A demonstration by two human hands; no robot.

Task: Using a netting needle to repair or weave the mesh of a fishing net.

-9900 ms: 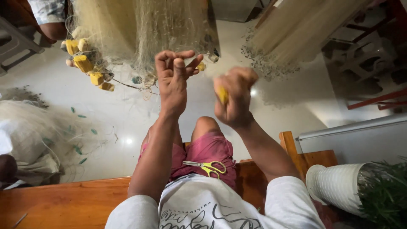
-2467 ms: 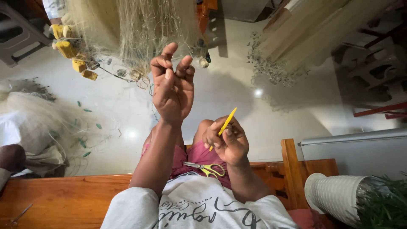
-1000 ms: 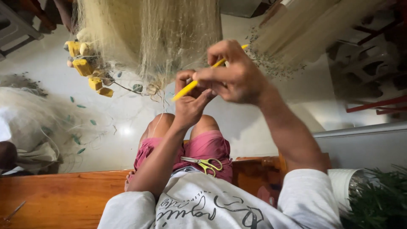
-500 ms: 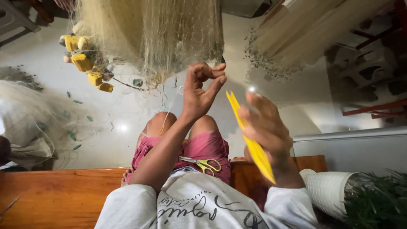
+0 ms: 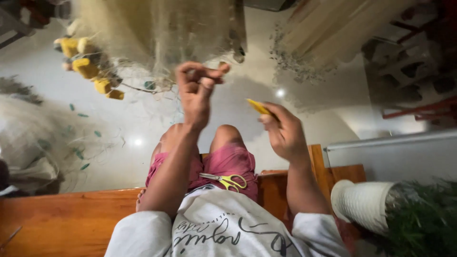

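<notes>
A pale fishing net (image 5: 157,33) hangs in front of me, with yellow floats (image 5: 90,71) strung along its left edge. My left hand (image 5: 196,88) is raised, its fingers pinched on strands at the net's lower edge. My right hand (image 5: 282,132) is lower and to the right, gripping a yellow netting needle (image 5: 258,106) whose tip points up and left. Yellow-handled scissors (image 5: 226,180) lie on my lap, on pink shorts.
I sit on a wooden bench (image 5: 57,219). A heap of net (image 5: 33,143) lies on the pale floor at left. A second net bundle (image 5: 328,33) hangs at upper right. A white ribbed pot (image 5: 364,204) with a green plant stands at lower right.
My right hand swung the needle up to the net beside the left hand, then pulled back down and right. My left hand has stayed pinched at the net's edge.
</notes>
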